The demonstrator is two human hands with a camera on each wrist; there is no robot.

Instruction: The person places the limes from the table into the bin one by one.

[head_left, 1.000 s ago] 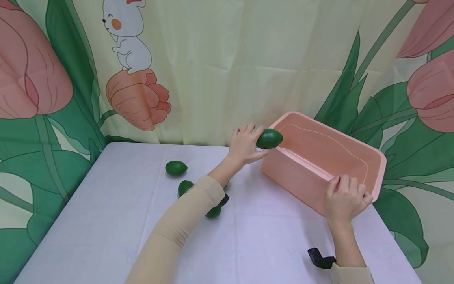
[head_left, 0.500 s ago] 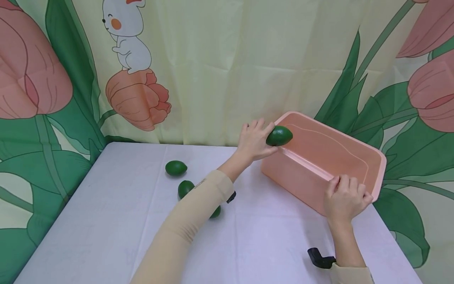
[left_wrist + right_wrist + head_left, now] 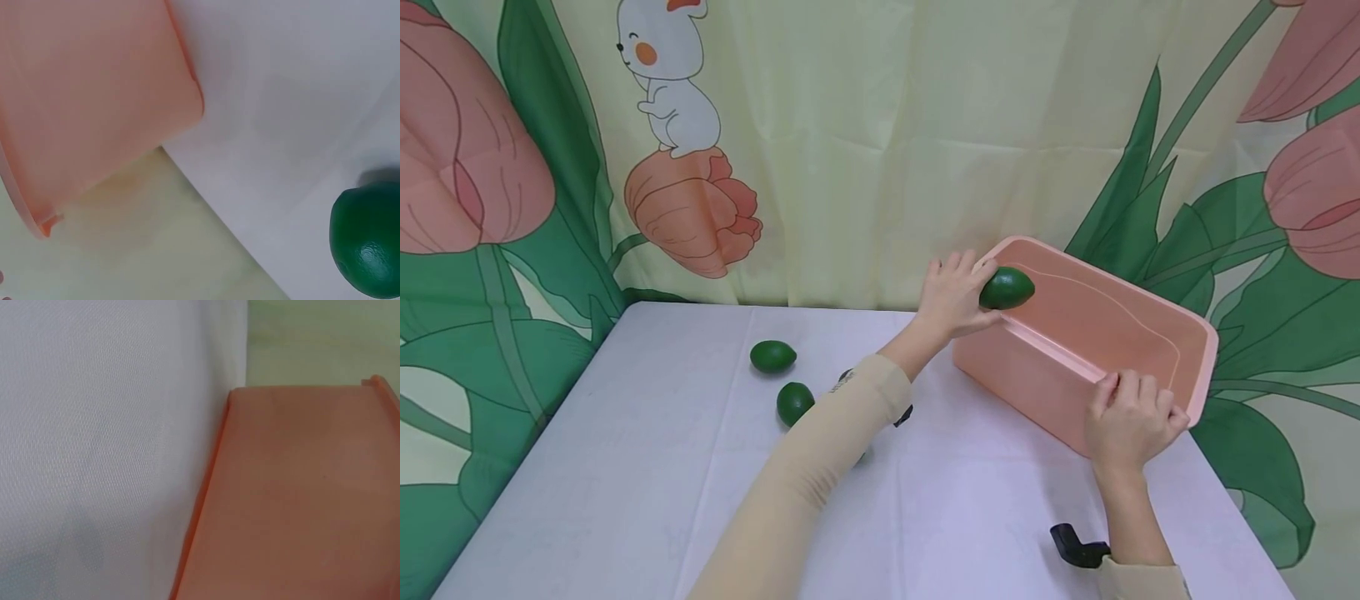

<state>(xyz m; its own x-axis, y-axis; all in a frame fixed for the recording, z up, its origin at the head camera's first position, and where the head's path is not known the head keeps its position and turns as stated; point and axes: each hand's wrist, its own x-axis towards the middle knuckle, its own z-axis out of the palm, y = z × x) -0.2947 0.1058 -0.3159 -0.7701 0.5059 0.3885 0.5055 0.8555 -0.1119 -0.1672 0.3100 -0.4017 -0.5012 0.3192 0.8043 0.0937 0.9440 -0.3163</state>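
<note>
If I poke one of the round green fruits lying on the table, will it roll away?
Probably a little. The smooth, egg-shaped green fruit on the flat white tablecloth would likely wobble and curve off, not roll straight, because one end is pointed. It looks firm, keeping its shape in the left hand.

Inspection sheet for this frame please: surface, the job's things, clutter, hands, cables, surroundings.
Surface: table under a white cloth.
Job's things: green avocado held over the near-left corner of the pink tub; two loose avocados on the cloth, a third mostly hidden under the left sleeve.
Clutter: nothing seen.
Hands: left hand grips the held avocado; right hand holds the tub's near rim, fingers curled over it.
Cables: nothing seen.
Surroundings: tulip-and-rabbit curtain behind.
</note>
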